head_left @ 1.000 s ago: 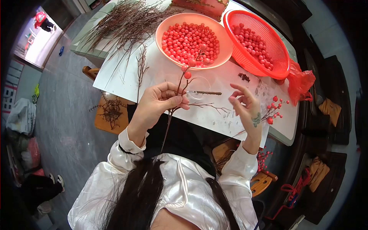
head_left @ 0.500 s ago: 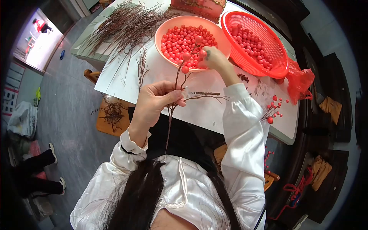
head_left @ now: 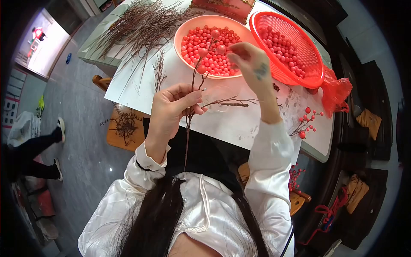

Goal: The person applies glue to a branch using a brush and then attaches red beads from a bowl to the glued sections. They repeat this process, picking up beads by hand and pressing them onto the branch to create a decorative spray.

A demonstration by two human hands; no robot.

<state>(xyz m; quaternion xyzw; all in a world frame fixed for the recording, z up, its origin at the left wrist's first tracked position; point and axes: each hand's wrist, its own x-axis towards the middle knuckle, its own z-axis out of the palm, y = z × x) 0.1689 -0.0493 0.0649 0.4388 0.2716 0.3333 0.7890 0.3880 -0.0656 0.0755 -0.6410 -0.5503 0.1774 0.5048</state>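
My left hand is closed around a thin brown artificial branch, pinching it where its twigs fork. Several pink-red berries sit on the upper twig tips, while a side twig reaches right without berries. My right hand hovers over the right rim of the pale pink bowl, just right of the branch's berries. Its fingers are curled together, and whatever lies between them is hidden. Loose red berries fill the bowl behind the branch.
A red mesh basket of berries stands right of the bowl, beside a red plastic bag. Bare twigs are heaped at the back left. A finished-looking berry sprig lies at the table's right. A small dark stick rests on the white table.
My right hand has lifted away from the bowl and moved right, off the branch's berries. The branch's top has shifted slightly up and left. At left, a person's legs have moved.
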